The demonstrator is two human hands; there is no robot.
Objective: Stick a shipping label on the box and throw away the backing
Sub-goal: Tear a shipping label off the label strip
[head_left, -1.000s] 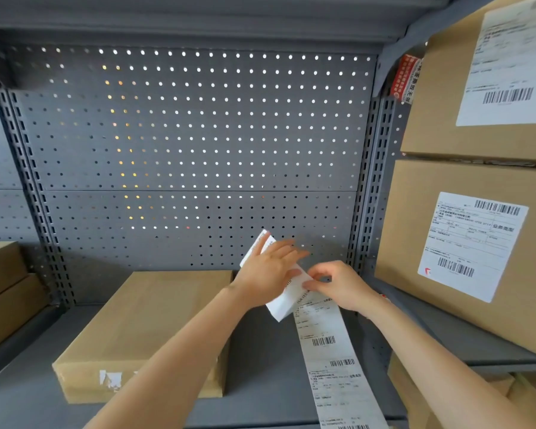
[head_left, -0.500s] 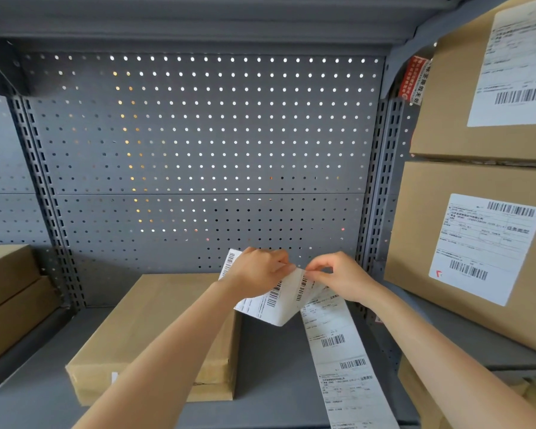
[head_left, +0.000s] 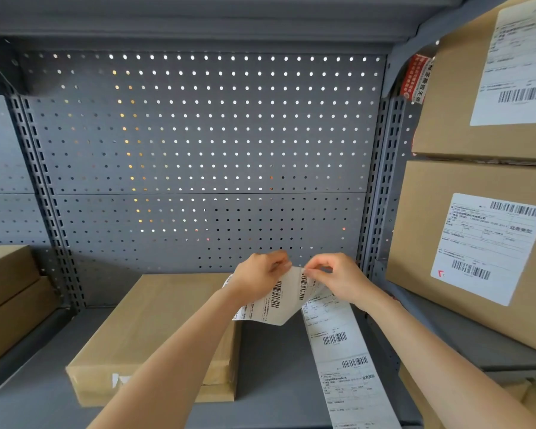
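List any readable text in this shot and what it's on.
"业务类型": label on lower right box.
"业务类型": label strip hanging from the right hand.
Red tape, upper right box's label, label in the left hand: print and barcodes too small or blurred.

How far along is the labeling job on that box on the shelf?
Early. Nothing is stuck yet: the flat box on the shelf shows no shipping label on top. In hand: the left hand and right hand pinch the label at the top of the hanging label strip. Left: apply the label and bin the backing.
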